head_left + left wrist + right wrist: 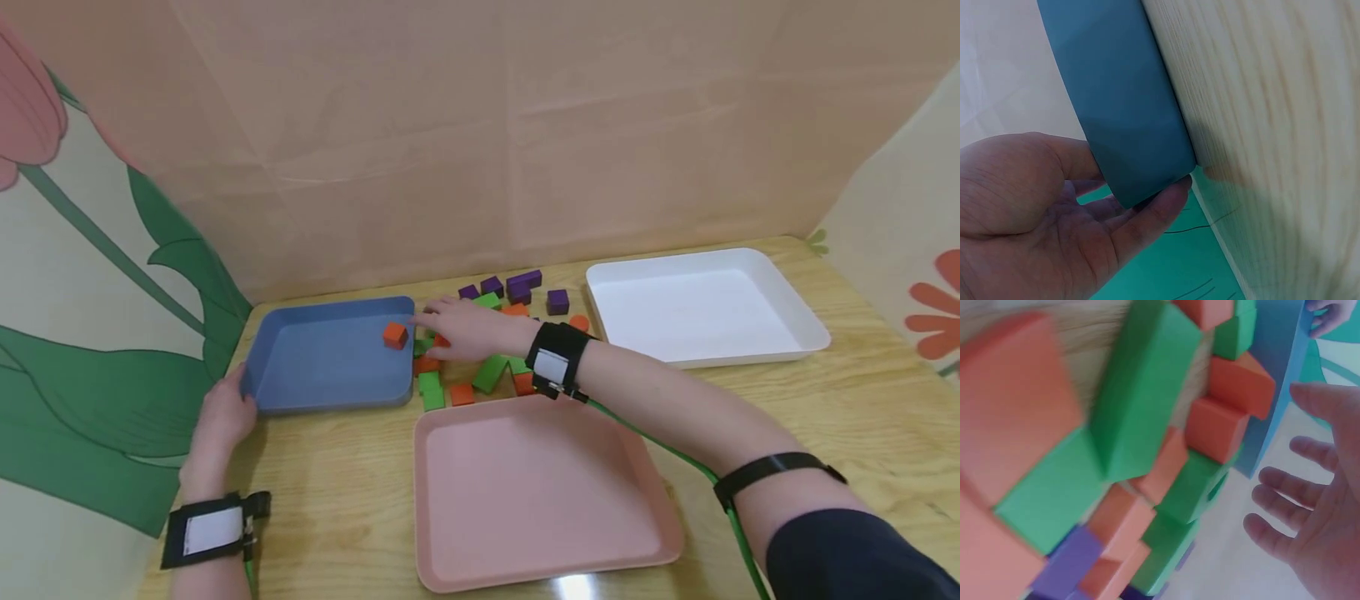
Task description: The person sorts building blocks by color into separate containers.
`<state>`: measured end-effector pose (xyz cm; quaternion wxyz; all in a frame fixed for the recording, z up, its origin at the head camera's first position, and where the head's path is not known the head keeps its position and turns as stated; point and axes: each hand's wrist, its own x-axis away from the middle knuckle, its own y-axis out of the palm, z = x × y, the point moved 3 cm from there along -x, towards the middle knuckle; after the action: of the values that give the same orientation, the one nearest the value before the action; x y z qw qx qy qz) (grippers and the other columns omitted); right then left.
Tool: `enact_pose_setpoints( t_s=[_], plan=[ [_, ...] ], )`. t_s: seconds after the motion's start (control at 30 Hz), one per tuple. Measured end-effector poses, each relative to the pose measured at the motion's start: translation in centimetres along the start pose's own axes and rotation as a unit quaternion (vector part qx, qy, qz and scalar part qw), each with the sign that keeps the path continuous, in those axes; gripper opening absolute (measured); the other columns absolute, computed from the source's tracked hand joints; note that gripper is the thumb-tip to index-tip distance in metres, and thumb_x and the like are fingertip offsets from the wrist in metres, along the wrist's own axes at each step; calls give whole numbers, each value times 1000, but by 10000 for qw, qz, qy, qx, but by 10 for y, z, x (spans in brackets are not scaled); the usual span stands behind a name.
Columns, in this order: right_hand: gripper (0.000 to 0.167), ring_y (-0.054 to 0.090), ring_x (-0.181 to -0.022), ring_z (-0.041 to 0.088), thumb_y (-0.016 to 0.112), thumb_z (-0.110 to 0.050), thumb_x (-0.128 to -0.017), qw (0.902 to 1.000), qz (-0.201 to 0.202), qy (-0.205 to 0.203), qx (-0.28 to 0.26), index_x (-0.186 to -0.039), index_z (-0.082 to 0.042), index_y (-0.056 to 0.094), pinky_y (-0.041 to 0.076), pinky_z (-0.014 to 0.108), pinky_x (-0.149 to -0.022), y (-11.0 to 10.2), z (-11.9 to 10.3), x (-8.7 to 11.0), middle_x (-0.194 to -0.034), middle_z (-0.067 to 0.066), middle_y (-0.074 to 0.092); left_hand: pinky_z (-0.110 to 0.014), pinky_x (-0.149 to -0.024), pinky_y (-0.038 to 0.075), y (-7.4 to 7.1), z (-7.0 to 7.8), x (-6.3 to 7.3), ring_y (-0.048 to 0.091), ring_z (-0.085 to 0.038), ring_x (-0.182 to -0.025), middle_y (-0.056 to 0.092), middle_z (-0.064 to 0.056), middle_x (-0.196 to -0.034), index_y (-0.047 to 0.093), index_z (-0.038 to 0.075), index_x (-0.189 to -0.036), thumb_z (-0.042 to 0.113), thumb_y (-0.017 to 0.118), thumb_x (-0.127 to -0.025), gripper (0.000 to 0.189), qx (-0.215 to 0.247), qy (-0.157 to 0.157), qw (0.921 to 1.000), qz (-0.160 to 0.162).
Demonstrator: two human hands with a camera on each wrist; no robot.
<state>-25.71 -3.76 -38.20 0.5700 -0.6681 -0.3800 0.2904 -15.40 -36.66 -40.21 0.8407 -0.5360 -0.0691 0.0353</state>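
My left hand (227, 408) grips the left front corner of the blue tray (322, 400). In the left wrist view, its thumb and fingers close around the tray's wall (1129, 112). An orange cube (395, 335) shows inside the tray near the right wall. Just right of that wall, my right hand (472, 327) hovers over the pile of blocks, fingers loosely spread and holding nothing. Beneath it lie green blocks (1147, 387), orange blocks (1216, 428) and purple blocks (557, 302). Part of the pile is hidden under the right hand and wrist.
A pink tray (423, 500) stands at the front middle of the wooden table (330, 508). At the back right is a white tray (705, 308). Brown paper (450, 142) covers the wall behind. A green cable (675, 454) runs along the right forearm.
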Motion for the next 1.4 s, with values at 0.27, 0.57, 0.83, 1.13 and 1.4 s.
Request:
enact_pose_setpoints(
  t_s=[0.27, 0.57, 0.83, 1.13, 1.4],
  plan=[
    [55, 40, -115, 23, 55, -38, -86, 9998, -7, -23, 186, -134, -18, 40, 35, 37, -95, 2, 11, 15, -126, 6, 44, -58, -91, 27, 1, 0, -2, 29, -54, -112, 29, -42, -124, 22, -18, -131, -3, 34, -83, 51, -58, 42, 10000, 52],
    [47, 48, -96, 17, 58, -30, -84, 9968, -134, -467, 640, -127, -13, 49, 42, 28, -84, 4, 5, 10, -111, 4, 50, -58, -92, 27, 2, -4, -3, 28, -54, -112, 28, -42, -125, 21, -17, -132, -2, 35, -84, 52, -60, 12, 10000, -30],
    [39, 46, -99, 21, 59, -29, -84, 9908, -326, -630, 1156, -118, -12, 56, 42, 31, -83, 11, 0, 5, -109, 6, 49, -59, -91, 27, 2, -6, -1, 27, -55, -112, 28, -42, -124, 20, -17, -132, -2, 35, -85, 52, -57, -42, 9999, -83],
    [35, 49, -87, 17, 65, -26, -80, 9906, -740, -570, 998, -112, -12, 59, 45, 27, -76, 13, -2, 12, -100, 2, 56, -59, -91, 26, -1, -7, -2, 27, -55, -112, 27, -42, -124, 19, -17, -132, -2, 35, -84, 52, -54, 20, 10000, -37],
    [25, 48, -75, 14, 64, -22, -80, 9930, -790, -430, 764, -103, -13, 62, 44, 25, -66, 10, -2, 13, -89, -1, 54, -59, -91, 27, 3, -10, -2, 27, -55, -112, 27, -42, -125, 19, -17, -132, -1, 34, -85, 52, -29, -40, 10000, -60]
  ],
)
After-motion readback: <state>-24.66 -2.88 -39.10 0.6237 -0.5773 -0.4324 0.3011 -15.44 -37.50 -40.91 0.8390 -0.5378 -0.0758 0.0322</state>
